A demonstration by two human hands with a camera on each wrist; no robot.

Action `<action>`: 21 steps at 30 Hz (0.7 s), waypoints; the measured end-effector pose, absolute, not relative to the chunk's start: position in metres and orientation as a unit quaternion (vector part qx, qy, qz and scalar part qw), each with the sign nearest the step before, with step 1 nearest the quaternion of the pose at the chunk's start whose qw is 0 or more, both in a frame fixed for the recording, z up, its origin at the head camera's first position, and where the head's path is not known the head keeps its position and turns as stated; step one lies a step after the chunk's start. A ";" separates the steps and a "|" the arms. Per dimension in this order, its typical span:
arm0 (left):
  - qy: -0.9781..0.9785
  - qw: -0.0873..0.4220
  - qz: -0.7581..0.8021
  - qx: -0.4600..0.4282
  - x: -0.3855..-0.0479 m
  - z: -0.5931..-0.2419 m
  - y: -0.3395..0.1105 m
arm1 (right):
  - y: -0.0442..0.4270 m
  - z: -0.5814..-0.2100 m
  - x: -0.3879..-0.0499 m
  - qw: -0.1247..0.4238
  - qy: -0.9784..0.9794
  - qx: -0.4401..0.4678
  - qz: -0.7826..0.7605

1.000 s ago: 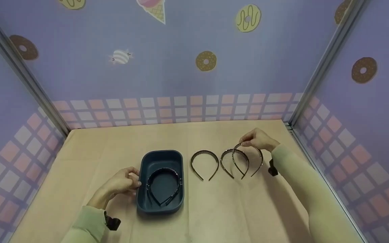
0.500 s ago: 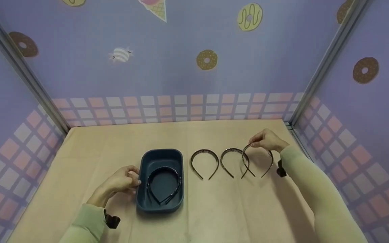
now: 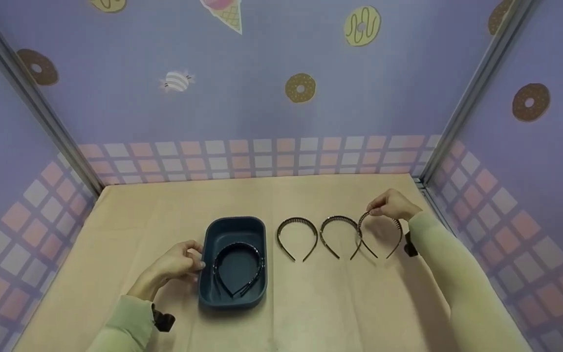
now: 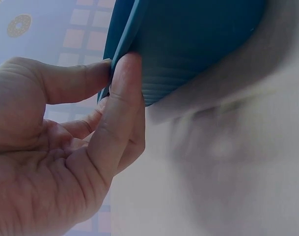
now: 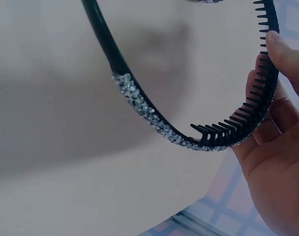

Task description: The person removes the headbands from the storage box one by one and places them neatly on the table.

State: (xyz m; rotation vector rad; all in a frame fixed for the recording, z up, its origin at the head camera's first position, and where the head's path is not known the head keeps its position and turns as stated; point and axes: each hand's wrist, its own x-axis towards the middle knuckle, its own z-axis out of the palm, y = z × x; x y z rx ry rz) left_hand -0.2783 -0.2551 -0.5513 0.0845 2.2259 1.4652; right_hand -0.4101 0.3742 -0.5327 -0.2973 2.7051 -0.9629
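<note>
My left hand [image 3: 178, 263] pinches the left rim of a dark blue rectangular bin [image 3: 232, 304], its thumb inside and fingers outside in the left wrist view. Inside the bin lie black headbands [image 3: 239, 244], overlapping so that I cannot tell how many. My right hand [image 3: 393, 204] holds a toothed headband [image 5: 151, 118] by the top of its arch; glittery stones coat its outer face. In the head view the held headband overlaps the right side of a dark headband [image 3: 340, 218] on the table. Another headband [image 3: 297, 220] lies between that one and the bin.
A cream cloth covers the table [image 3: 320, 303]. Lilac patterned walls [image 3: 242, 107] enclose the back and both sides. Metal posts [image 3: 438, 146] stand at the rear corners, and a metal rail runs along the right edge.
My right hand has moved to the right with its headband, away from the middle of the headband on the table. The left hand and bin stay in place.
</note>
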 end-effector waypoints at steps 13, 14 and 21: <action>0.814 0.235 0.531 0.030 -0.277 -0.550 -0.254 | 0.396 -0.540 -0.406 0.143 0.936 -0.080 -0.311; 0.814 0.234 0.530 0.031 -0.277 -0.550 -0.254 | 0.396 -0.540 -0.406 0.147 0.936 -0.076 -0.310; 0.816 0.232 0.529 0.029 -0.276 -0.549 -0.254 | 0.396 -0.544 -0.405 0.152 0.937 -0.070 -0.306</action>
